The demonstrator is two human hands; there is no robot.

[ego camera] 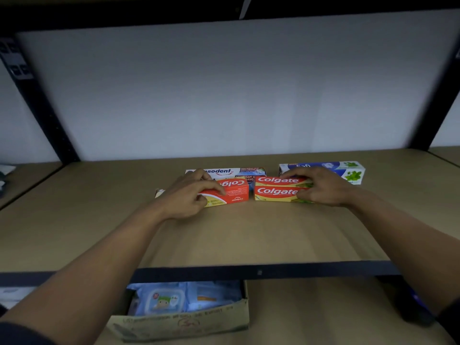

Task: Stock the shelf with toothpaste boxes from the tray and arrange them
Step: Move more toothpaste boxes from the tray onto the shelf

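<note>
The wooden shelf (249, 232) carried four toothpaste boxes, as far as could be counted. Below it sat one cardboard box (179, 324) of wipe packs. The left hand (189, 195) curled its fingers (214, 186) over one red toothpaste box (236, 192), gripping it. The right hand (323, 188) likewise held one red-and-yellow toothpaste box (276, 191) just beside. Behind the left fingers lay one white toothpaste box (224, 171); behind the right fingers, one blue-and-white toothpaste box (348, 170).
</note>
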